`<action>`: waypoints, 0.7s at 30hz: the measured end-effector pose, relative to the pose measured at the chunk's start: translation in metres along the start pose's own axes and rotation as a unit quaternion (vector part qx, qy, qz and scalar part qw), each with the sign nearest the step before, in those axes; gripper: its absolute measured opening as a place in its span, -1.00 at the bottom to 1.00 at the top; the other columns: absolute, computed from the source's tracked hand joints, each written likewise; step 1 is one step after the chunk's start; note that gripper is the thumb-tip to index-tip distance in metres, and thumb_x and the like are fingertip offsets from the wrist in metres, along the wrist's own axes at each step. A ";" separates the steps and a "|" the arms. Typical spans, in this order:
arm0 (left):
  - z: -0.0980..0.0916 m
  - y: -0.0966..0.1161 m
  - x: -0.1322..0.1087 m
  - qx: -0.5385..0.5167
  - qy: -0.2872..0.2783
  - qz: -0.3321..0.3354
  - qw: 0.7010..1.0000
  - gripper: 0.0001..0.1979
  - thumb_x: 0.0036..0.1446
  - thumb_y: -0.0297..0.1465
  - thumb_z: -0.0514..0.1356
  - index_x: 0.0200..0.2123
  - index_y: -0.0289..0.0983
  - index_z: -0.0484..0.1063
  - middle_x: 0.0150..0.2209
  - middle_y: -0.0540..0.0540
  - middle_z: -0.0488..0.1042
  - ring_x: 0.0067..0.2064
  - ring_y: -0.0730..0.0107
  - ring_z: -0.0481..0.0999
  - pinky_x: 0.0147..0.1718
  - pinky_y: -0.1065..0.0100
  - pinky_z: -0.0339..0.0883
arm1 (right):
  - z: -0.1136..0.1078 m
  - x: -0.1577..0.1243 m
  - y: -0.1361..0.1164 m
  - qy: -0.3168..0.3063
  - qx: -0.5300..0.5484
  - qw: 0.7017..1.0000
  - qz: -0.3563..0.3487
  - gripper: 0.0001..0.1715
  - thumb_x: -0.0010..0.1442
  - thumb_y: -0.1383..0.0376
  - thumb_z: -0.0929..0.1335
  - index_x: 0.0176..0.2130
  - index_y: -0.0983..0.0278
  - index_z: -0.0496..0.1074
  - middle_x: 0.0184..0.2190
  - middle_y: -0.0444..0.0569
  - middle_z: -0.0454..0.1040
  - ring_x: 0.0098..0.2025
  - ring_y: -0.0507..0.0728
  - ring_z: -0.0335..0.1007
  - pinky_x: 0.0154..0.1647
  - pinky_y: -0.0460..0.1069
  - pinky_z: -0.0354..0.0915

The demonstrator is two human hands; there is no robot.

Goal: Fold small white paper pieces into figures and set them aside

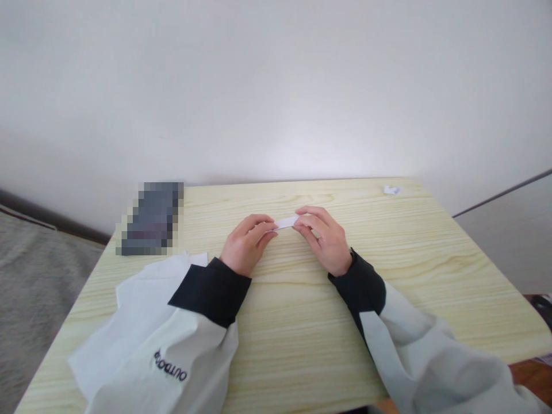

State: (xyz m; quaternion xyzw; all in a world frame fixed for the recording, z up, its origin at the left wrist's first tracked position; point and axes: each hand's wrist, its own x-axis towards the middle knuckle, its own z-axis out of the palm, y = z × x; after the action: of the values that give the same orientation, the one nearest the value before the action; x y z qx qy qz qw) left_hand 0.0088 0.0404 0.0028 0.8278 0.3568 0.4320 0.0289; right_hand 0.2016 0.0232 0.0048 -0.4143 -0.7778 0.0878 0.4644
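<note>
Strip (286, 222) of white paper, held between the two hands over the middle of the table (284, 339), toward its far half. It is narrow and runs crosswise, its right end slightly farther from the person than its left; both ends are covered by fingers. Whether its underside touches the table cannot be told.

Left hand (246, 242): thumb and fingers pinch the strip's left end. Right hand (324, 238): thumb and fingers pinch the right end, the knuckles bent and the back of the hand upward. The hands are near each other but apart, with the strip's bare middle showing between them.

Sleeves: both pale grey with black cuffs. The left sleeve (190, 351) bears dark lettering (170, 366); the right sleeve (425, 339) crosses the table's near right part.

Paper (129, 305): white, lying on the table to the left, partly hidden by the left sleeve; the number of sheets cannot be told. Dark object (152, 215): flat, at the far left corner, blurred by pixelation. Scrap (391, 190): small and white, near the far right corner, well apart from the hands.

Surroundings: a plain pale wall (276, 86) behind the table's far edge; grey fabric (41, 299) at lower left.
</note>
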 end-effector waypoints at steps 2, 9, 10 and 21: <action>0.000 -0.001 0.000 0.009 0.004 -0.009 1.000 -0.94 0.11 -0.42 0.19 -0.36 -0.28 0.45 -0.28 -0.11 0.50 -0.21 0.35 0.49 -0.18 0.33 0.39 | 0.001 0.000 0.000 0.028 -0.011 1.000 0.006 -0.86 0.22 0.32 0.27 -0.31 0.24 0.43 -0.12 0.03 0.28 -0.24 0.05 0.34 -0.21 0.01 0.35; 0.000 0.001 0.000 -0.004 -0.040 -0.052 0.998 -0.93 0.16 -0.42 0.13 -0.32 -0.28 0.39 -0.15 -0.14 0.51 -0.11 0.32 0.48 -0.10 0.28 0.36 | -0.001 0.000 -0.001 -0.001 -0.028 0.999 -0.024 -0.87 0.25 0.33 0.25 -0.24 0.21 0.39 -0.37 -0.06 0.27 -0.30 0.04 0.26 -0.29 -0.04 0.28; 0.000 0.002 0.000 -0.004 -0.037 -0.051 0.998 -0.93 0.16 -0.41 0.13 -0.33 -0.28 0.39 -0.20 -0.12 0.52 -0.14 0.33 0.48 -0.12 0.29 0.37 | -0.001 0.000 -0.001 -0.006 -0.019 0.999 -0.025 -0.87 0.26 0.34 0.24 -0.24 0.22 0.38 -0.35 -0.05 0.29 -0.27 0.04 0.27 -0.26 -0.03 0.29; -0.001 0.005 -0.002 -0.017 -0.034 -0.077 0.996 -0.75 0.07 -0.39 0.22 -0.14 -0.29 0.38 -0.40 -0.01 0.47 -0.34 0.42 0.45 -0.29 0.39 0.35 | 0.000 0.001 -0.002 -0.026 0.015 1.000 -0.009 -0.92 0.24 0.37 0.25 -0.25 0.25 0.32 -0.32 -0.04 0.42 -0.24 0.04 0.36 -0.20 -0.05 0.32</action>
State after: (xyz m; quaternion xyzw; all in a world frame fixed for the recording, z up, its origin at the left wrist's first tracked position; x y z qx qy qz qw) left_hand 0.0098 0.0354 0.0039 0.8115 0.4112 0.4057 0.0884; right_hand 0.2007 0.0224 0.0063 -0.3978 -0.7919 0.1055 0.4512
